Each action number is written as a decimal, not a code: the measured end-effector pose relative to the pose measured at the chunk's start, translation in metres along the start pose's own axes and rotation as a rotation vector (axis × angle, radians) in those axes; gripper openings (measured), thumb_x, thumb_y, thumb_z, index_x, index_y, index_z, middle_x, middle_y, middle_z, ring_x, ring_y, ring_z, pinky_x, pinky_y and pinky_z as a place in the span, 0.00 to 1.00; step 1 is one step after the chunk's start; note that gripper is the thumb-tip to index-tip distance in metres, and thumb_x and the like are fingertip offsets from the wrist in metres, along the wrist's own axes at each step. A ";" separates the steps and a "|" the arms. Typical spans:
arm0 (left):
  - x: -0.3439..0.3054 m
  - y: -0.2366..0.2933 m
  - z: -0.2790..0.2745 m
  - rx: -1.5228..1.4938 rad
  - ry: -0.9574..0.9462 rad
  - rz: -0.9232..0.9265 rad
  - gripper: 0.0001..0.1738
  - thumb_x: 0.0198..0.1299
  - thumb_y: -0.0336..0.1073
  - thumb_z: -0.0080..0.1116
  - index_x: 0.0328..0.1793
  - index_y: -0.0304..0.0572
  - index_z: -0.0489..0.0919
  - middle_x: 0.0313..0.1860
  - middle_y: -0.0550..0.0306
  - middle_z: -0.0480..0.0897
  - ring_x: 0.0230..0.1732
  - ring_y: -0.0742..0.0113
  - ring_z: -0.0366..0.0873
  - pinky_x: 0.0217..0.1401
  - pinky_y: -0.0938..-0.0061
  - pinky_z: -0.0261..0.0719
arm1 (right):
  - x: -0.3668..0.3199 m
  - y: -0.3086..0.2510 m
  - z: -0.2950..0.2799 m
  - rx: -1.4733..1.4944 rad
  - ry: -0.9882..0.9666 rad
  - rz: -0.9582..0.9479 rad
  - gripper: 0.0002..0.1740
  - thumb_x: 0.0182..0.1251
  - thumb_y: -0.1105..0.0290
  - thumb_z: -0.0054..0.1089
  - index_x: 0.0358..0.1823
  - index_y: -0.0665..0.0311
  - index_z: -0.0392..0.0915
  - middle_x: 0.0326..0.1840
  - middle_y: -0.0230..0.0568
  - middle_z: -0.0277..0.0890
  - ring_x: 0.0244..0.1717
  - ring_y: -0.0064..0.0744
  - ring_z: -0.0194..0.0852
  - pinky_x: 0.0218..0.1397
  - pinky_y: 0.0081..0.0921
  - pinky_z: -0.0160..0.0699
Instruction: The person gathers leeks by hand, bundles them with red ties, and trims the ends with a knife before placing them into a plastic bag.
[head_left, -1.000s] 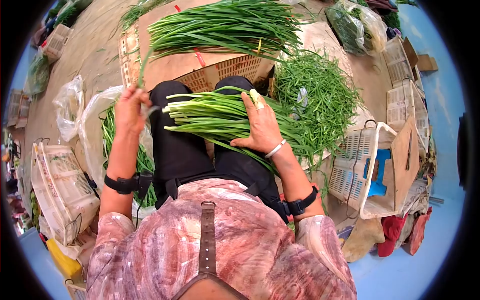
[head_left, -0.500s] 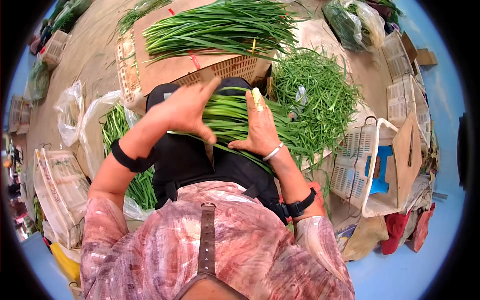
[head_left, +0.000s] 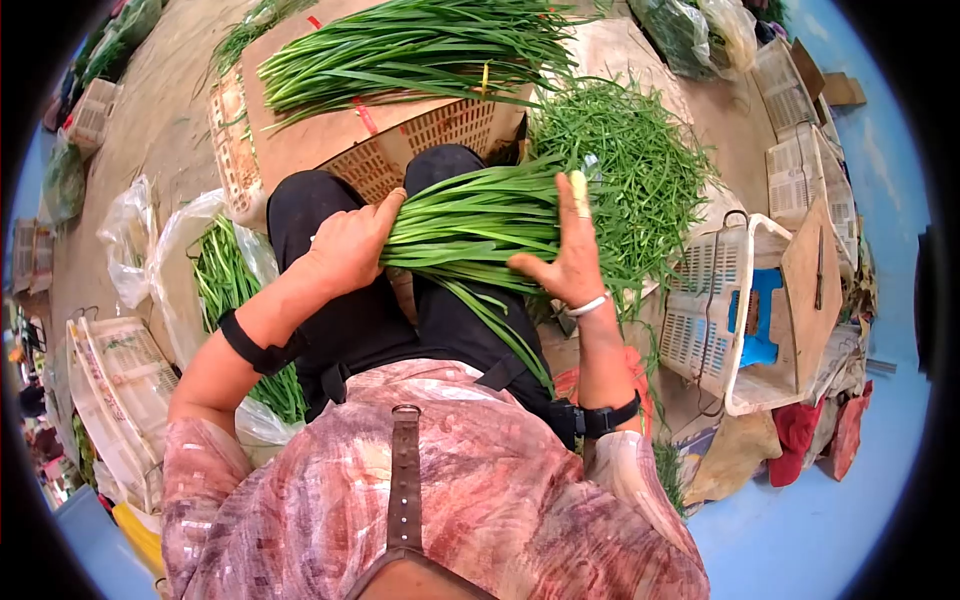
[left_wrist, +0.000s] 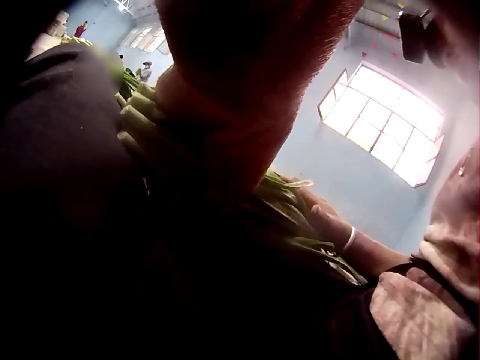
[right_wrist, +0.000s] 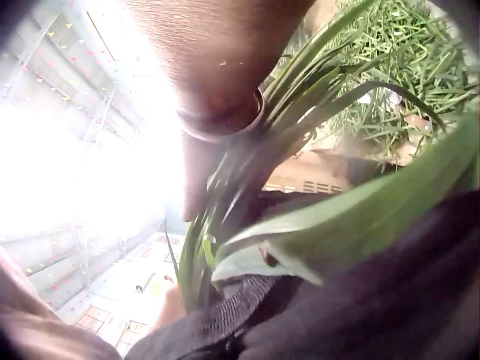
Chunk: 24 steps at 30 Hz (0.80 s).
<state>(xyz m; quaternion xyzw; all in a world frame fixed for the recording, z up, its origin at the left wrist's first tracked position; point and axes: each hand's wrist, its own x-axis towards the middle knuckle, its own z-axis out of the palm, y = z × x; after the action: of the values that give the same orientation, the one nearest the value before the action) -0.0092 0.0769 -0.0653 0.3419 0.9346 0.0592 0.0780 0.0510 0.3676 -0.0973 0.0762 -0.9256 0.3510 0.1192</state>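
Observation:
A bundle of garlic chives (head_left: 470, 225) lies across the dark-trousered lap, leaves toward the right. My left hand (head_left: 350, 245) grips it around the stem end; in the left wrist view, pale cut stems (left_wrist: 139, 120) stick out past that hand. Against the leafy part rests my right hand (head_left: 572, 245), its fingers straight and thumb spread, with a pale yellow wrap on one finger. A few leaves (head_left: 500, 330) hang loose below the bundle toward the waist. In the right wrist view, leaves run beneath the wrist bracelet (right_wrist: 225, 127).
Ahead, a larger pile of chives (head_left: 420, 55) lies on a board (head_left: 290, 150) over a plastic crate. Loose green trimmings (head_left: 625, 170) heap to its right. Chives in a clear bag (head_left: 215, 260) stand at the left knee. White crates (head_left: 700, 315) flank both sides.
My left hand has dropped a thin strand at the left, swung over and taken hold of the bundle's stem end. The bundle and right hand have shifted right, and some leaves now hang down.

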 end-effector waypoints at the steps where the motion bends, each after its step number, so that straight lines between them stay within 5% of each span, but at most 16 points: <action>1: -0.001 0.000 -0.001 -0.004 -0.004 0.003 0.40 0.41 0.30 0.60 0.65 0.36 0.59 0.32 0.46 0.79 0.32 0.49 0.79 0.33 0.58 0.76 | -0.002 0.002 -0.005 -0.025 0.039 -0.003 0.62 0.36 0.50 0.75 0.72 0.61 0.46 0.70 0.65 0.48 0.69 0.61 0.50 0.69 0.44 0.51; 4: 0.001 0.001 -0.013 -0.036 -0.100 -0.036 0.42 0.39 0.29 0.61 0.66 0.39 0.59 0.34 0.44 0.79 0.35 0.44 0.78 0.36 0.56 0.76 | 0.003 -0.020 -0.024 -0.108 -0.049 -0.125 0.64 0.35 0.50 0.76 0.72 0.62 0.46 0.70 0.64 0.48 0.70 0.61 0.48 0.70 0.42 0.50; 7: 0.008 0.006 -0.036 -0.064 -0.217 -0.045 0.41 0.39 0.30 0.61 0.65 0.39 0.59 0.36 0.42 0.79 0.38 0.43 0.78 0.39 0.56 0.76 | 0.023 -0.052 -0.010 -0.048 -0.216 -0.254 0.74 0.27 0.44 0.76 0.73 0.66 0.38 0.73 0.62 0.39 0.75 0.58 0.32 0.74 0.45 0.40; 10: 0.010 -0.001 -0.043 -0.137 -0.268 -0.019 0.41 0.38 0.31 0.63 0.64 0.39 0.60 0.37 0.40 0.79 0.40 0.41 0.78 0.41 0.56 0.76 | 0.036 -0.039 0.033 0.005 -0.441 -0.266 0.77 0.22 0.40 0.76 0.73 0.63 0.37 0.74 0.60 0.40 0.76 0.57 0.30 0.72 0.53 0.37; 11: 0.009 0.001 -0.047 -0.152 -0.318 -0.080 0.46 0.38 0.36 0.67 0.66 0.41 0.59 0.44 0.39 0.77 0.47 0.43 0.76 0.45 0.57 0.75 | 0.037 -0.041 0.040 -0.021 -0.424 -0.292 0.75 0.23 0.40 0.76 0.73 0.61 0.39 0.73 0.58 0.42 0.75 0.57 0.32 0.72 0.55 0.38; 16: -0.018 0.000 -0.046 -0.026 0.036 0.165 0.49 0.38 0.41 0.70 0.70 0.45 0.59 0.63 0.44 0.66 0.63 0.45 0.65 0.62 0.57 0.64 | 0.033 -0.046 0.047 -0.050 -0.423 -0.280 0.69 0.27 0.45 0.76 0.72 0.60 0.44 0.73 0.55 0.44 0.75 0.55 0.36 0.73 0.49 0.40; 18: -0.027 0.002 -0.049 -0.047 0.261 0.437 0.40 0.36 0.36 0.70 0.62 0.45 0.69 0.64 0.47 0.66 0.65 0.47 0.64 0.64 0.55 0.61 | 0.033 -0.046 0.047 -0.031 -0.402 -0.250 0.71 0.24 0.46 0.78 0.72 0.59 0.44 0.72 0.55 0.47 0.74 0.55 0.38 0.72 0.52 0.42; 19: -0.031 0.005 -0.043 -0.100 0.310 0.445 0.25 0.35 0.34 0.68 0.46 0.43 0.77 0.62 0.49 0.70 0.66 0.50 0.65 0.63 0.55 0.63 | 0.033 -0.046 0.046 -0.032 -0.391 -0.260 0.70 0.25 0.48 0.78 0.72 0.60 0.44 0.71 0.56 0.48 0.73 0.56 0.39 0.71 0.50 0.43; 24: -0.036 0.005 -0.023 -0.202 0.410 0.395 0.11 0.39 0.29 0.66 0.31 0.41 0.78 0.56 0.51 0.75 0.62 0.51 0.69 0.60 0.58 0.66 | 0.032 -0.045 0.047 -0.054 -0.405 -0.261 0.69 0.26 0.48 0.78 0.72 0.60 0.44 0.71 0.58 0.48 0.73 0.56 0.39 0.71 0.50 0.43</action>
<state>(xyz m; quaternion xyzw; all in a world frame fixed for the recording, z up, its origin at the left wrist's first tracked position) 0.0168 0.0560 -0.0384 0.4885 0.8357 0.2336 -0.0916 0.0221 0.3010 -0.0945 0.2608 -0.9220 0.2855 -0.0224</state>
